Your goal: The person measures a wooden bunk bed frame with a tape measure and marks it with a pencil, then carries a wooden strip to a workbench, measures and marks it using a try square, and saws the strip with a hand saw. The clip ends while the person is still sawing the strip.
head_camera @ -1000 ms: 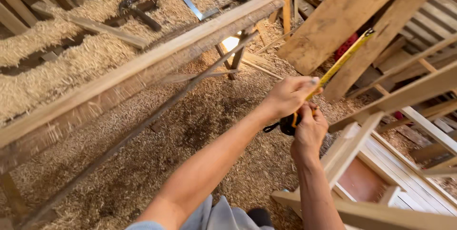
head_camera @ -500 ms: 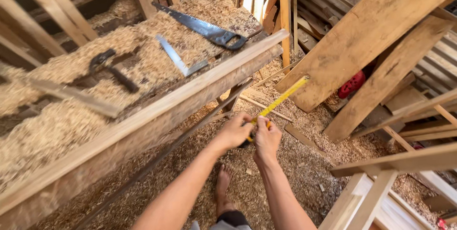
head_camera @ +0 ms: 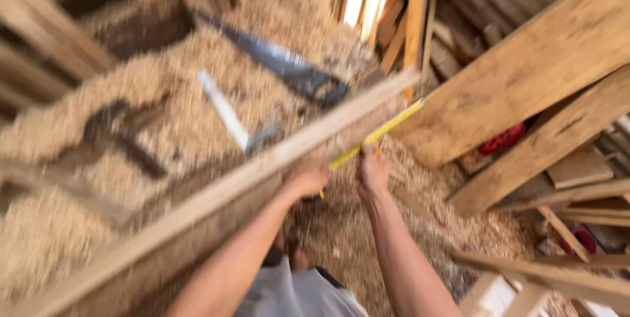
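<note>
1. Sawdust (head_camera: 59,225) lay heaped over the left of the work surface, thick enough to half-bury what rested on it; the whole view was blurred.
2. A dark tool (head_camera: 121,136), its kind not clear, lay in the shavings at the left.
3. A pale flat strip (head_camera: 223,110), perhaps a ruler or square blade, lay slanted in the shavings near the middle.
4. A handsaw (head_camera: 279,64) rested flat on the heap beyond the strip, its dark handle toward the right.
5. A long wooden beam (head_camera: 216,192) ran diagonally from lower left to upper right, its far end near the yellow tape.
6. The left hand (head_camera: 307,178) was closed against the beam's near edge, apparently holding the tape's case there; the case itself was hidden, so the grip could not be told for certain.
7. A yellow measuring tape (head_camera: 377,134) stretched up and right from between the hands alongside the beam's end, seemingly laid that way to follow its length.
8. The right hand (head_camera: 373,171), just beside the left, pinched the tape from below.
9. Wide planks (head_camera: 525,87) leaned at the right, propped against one another.
10. A red object (head_camera: 502,140) showed between the planks, too blurred to name.
11. No container was in view.
</note>
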